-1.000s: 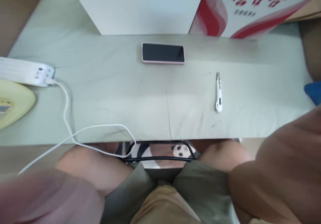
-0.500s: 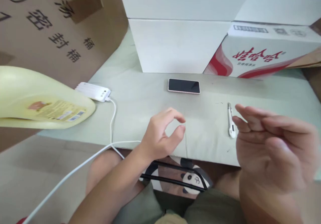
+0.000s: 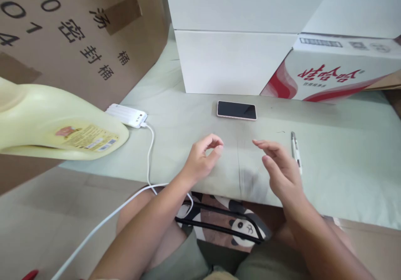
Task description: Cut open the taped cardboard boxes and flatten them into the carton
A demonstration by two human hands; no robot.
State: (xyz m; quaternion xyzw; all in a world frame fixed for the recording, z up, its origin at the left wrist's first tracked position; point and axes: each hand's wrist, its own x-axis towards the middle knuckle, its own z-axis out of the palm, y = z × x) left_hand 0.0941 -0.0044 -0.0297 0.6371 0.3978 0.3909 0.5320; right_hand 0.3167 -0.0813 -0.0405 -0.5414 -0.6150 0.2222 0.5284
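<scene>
My left hand (image 3: 203, 156) is over the near part of the cloth-covered table (image 3: 341, 175), with the thumb and index finger curled into a ring and their tips together. Whether anything thin is between them I cannot make out. My right hand (image 3: 282, 167) is raised a little further right, its fingers stretched towards the left and the thumb apart; nothing shows in it. Just beyond its back lies a white utility knife (image 3: 295, 148), partly hidden by the hand. A phone (image 3: 236, 110) with a dark screen and pink edge lies farther back, in front of the white box.
On the left, a pale yellow jug (image 3: 78, 113) leans beside a white power bank (image 3: 127, 115) with a white cable (image 3: 151, 146). Behind stand a large brown carton (image 3: 125, 79), a white box (image 3: 225, 62) and a red-and-white carton (image 3: 341, 71).
My right hand has swung left and forward, away from the camera, and now faces my left hand. The left thumb and index tips have come closer together. The view has shifted slightly left.
</scene>
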